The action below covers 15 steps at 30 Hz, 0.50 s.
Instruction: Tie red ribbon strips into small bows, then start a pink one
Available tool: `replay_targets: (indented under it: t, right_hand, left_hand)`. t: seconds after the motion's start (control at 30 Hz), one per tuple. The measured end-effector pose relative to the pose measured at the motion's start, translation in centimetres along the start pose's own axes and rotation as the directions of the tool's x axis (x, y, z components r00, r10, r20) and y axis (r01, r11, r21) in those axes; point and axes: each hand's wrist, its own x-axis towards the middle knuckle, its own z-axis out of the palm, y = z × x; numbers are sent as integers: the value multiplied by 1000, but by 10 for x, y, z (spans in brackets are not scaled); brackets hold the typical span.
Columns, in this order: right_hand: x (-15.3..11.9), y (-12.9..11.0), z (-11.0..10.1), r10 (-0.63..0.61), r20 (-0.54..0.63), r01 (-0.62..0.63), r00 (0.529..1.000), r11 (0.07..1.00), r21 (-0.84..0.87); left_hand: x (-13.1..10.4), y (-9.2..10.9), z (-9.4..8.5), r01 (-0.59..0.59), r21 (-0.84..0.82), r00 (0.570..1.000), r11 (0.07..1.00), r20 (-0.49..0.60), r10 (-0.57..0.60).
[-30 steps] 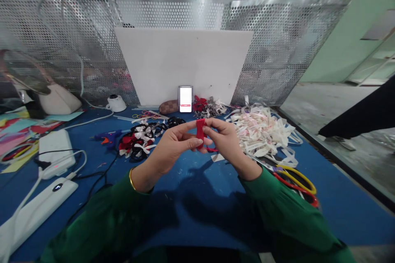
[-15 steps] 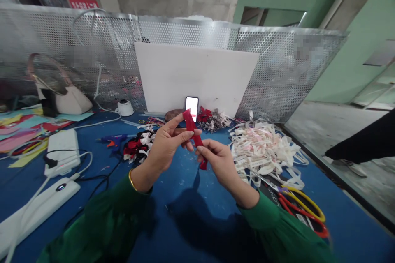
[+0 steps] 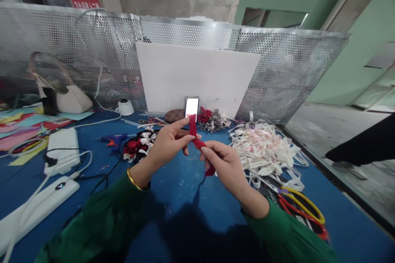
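A red ribbon (image 3: 193,126) is stretched between my two hands above the blue table. My left hand (image 3: 168,141) pinches its upper part between thumb and fingers, and a short end stands up by the index fingertip. My right hand (image 3: 224,162) grips the lower part, with a loose end hanging below the fingers. Between the hands the ribbon bends sideways. Behind my left fingers, a lit phone (image 3: 191,107) leans on a white board (image 3: 200,74).
White ribbons (image 3: 265,148) are heaped on the right, with scissors (image 3: 304,209) nearer me. Red, black and white bows (image 3: 135,148) and a glue gun (image 3: 114,139) lie left. White power strips (image 3: 63,152), cables and a handbag (image 3: 74,98) are farther left. A person's leg shows at far right.
The ribbon has gone from nearly straight to bent between my hands. My right hand has moved slightly right and down; my left hand still holds the upper part.
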Motion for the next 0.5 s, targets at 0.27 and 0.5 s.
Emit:
replay_targets:
  t: [0.27, 0.5]
  right_hand:
    - [9, -4, -14, 149, -48, -123, 988, 928, 352]
    - [13, -14, -23, 151, -34, -122, 988, 894, 432]
  left_hand:
    - [-5, -2, 5, -29, 217, 992, 976, 127, 1]
    - [-8, -1, 5, -26, 207, 956, 978, 292, -36]
